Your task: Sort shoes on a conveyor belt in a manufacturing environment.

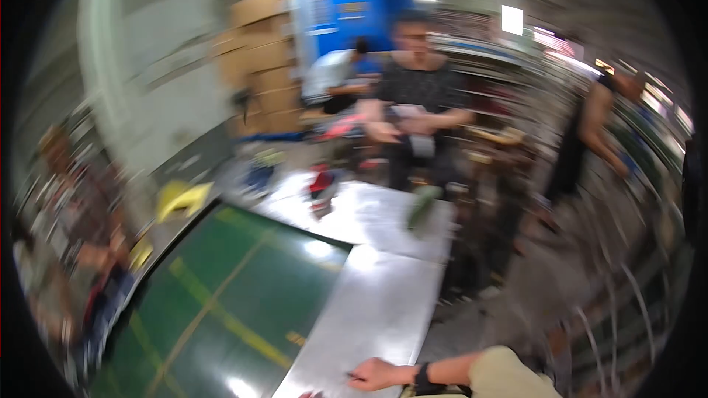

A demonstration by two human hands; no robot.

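Observation:
My right hand (375, 374), with a black band (422, 377) at the wrist, is over the near end of a shiny metal tabletop (361, 309). Its fingers are curled together, and a tiny dark tip shows at them; motion blur hides what it is. The forearm comes in from the lower right in a pale yellow sleeve (507, 372). My left hand does not show clearly; only a small reddish patch sits at the bottom edge, which I cannot identify. Left of the metal top lies a green conveyor belt (251, 280) with yellow stripes.
A red-and-dark object (321, 188) and a green one (422, 208) are on the far metal top. One person (420, 96) is beyond it, another (81, 214) left of the belt, another (586, 129) at right. Stacked cartons (262, 66) and yellow pieces (184, 200) are farther back.

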